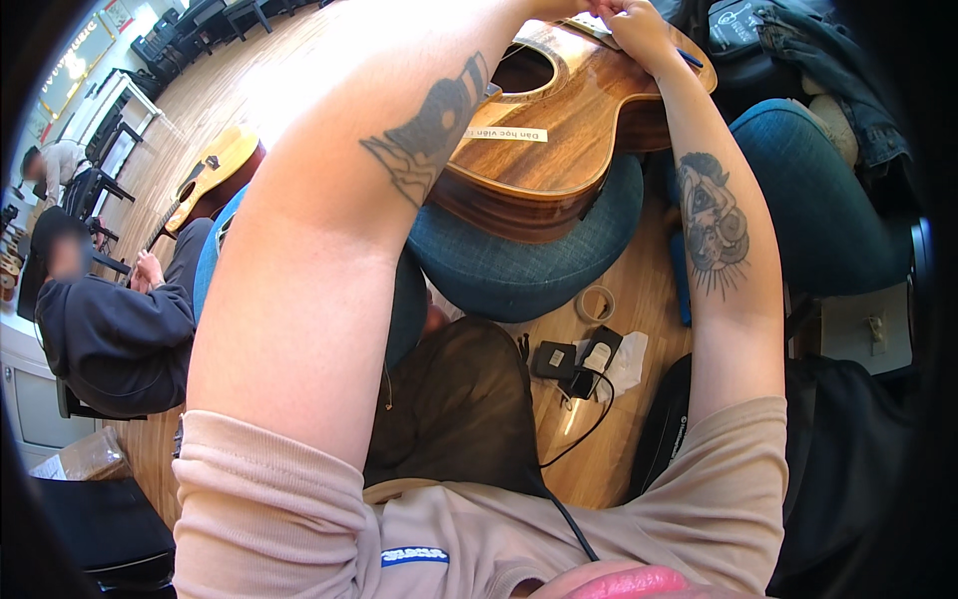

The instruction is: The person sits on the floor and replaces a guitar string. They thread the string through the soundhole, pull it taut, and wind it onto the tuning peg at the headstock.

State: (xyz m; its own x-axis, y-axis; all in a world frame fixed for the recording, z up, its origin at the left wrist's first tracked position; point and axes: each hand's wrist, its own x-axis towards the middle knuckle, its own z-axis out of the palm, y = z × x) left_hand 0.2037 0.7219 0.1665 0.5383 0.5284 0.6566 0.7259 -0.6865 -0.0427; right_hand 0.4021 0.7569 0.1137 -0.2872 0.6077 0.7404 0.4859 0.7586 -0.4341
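A glossy brown acoustic guitar [544, 172] lies face up on a round blue denim-covered stool [539, 265]. A pale paper label is stuck on its top, and my left forearm covers part of the body and its sound hole. At the upper edge of the view, my left hand [555, 8] and my right hand [637, 28] meet above the guitar's far part. The fingers of both are drawn together in a pinch, partly cut off by the frame, and what they hold is too small to make out. A slim blue object [689, 59] lies by my right wrist.
On the wooden floor sit a tape roll [595, 304], a black box [554, 359] and a cable. More denim stools [798, 200] and black bags [664, 429] stand at the right. To the left, a seated person [115, 319] is near a lighter guitar [215, 175].
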